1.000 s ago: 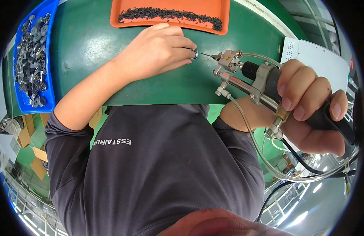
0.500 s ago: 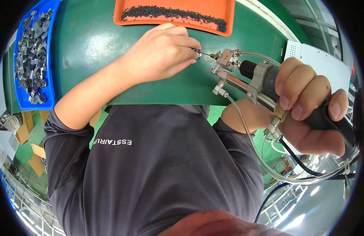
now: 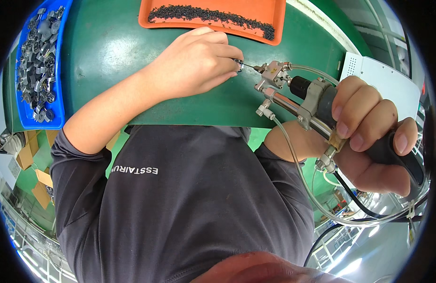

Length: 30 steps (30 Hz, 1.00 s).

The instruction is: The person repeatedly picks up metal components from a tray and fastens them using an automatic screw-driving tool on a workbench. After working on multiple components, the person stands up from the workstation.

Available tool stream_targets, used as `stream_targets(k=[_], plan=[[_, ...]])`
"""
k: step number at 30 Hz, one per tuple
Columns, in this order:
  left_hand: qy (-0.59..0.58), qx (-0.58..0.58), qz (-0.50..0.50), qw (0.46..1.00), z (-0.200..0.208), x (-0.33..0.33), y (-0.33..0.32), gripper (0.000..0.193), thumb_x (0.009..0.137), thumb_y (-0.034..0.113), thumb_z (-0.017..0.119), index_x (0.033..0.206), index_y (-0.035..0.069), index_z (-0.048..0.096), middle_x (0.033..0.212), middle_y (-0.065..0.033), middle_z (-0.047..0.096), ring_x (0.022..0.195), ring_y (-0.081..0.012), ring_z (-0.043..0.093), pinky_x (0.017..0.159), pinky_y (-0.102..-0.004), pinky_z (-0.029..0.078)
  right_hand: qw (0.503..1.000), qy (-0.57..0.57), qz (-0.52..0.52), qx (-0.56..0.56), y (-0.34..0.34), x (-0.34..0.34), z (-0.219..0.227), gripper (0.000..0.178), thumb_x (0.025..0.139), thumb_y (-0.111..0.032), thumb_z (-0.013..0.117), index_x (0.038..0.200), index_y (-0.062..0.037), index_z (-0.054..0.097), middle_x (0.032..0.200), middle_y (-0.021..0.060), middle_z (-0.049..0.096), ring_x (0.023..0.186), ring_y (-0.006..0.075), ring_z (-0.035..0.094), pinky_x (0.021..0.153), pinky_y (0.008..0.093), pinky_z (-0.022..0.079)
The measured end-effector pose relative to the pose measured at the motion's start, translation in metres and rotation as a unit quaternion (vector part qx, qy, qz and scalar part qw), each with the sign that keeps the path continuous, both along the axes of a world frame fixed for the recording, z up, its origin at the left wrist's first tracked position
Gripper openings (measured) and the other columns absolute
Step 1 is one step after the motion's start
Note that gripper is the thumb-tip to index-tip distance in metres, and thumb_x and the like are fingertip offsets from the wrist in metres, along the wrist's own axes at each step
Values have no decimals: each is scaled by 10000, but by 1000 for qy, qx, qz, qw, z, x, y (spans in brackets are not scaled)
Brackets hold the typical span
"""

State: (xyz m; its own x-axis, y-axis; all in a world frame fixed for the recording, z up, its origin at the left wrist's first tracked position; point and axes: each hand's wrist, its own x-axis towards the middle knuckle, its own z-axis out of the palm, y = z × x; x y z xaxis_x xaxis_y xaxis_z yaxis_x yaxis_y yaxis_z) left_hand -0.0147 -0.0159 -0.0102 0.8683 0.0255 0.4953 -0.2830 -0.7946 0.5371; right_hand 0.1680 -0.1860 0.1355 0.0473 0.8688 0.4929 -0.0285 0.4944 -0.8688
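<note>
One short row of plain white capital letters (image 3: 135, 170) stands on the chest of the dark grey fabric shirt (image 3: 194, 203). It lies left of the chest's middle and appears upside down in the head view. Its leftmost end runs into a fold near the sleeve, so the letters there are partly hidden. A yellowish mark on the silvery metal tool with a black grip (image 3: 274, 71) is too small to read. No number is legible.

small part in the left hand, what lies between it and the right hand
Head view: the metal and black tool gripped by the right hand, its thin bit pointing at the small part in the left hand; contact unclear.
</note>
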Motion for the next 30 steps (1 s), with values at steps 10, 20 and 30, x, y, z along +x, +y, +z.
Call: stream_targets(k=[10,20,30], plan=[[-2,4,0,1000,2,2,1,133,805,111,793,913,40,760,1063,-17,735,862,-213,627,791,-373,511,1000,-13,-8,-2,1,2,1,588,983,-668,552,1267,-157,603,851,22,590,729,174,554,686,355,392],[4,-1,-4,1000,1,0,1,158,775,104,791,916,39,765,1071,-23,732,867,-213,626,804,-375,511,995,-78,46,-32,0,9,14,574,986,-659,556,1266,-159,598,847,25,594,728,176,553,684,354,386],[6,7,-10,1000,0,1,1,147,767,99,781,899,36,766,1082,-41,731,877,-218,634,808,-374,510,999,-42,-18,22,10,-6,-4,524,1004,-636,533,1222,-164,588,803,13,566,693,173,536,667,353,389]])
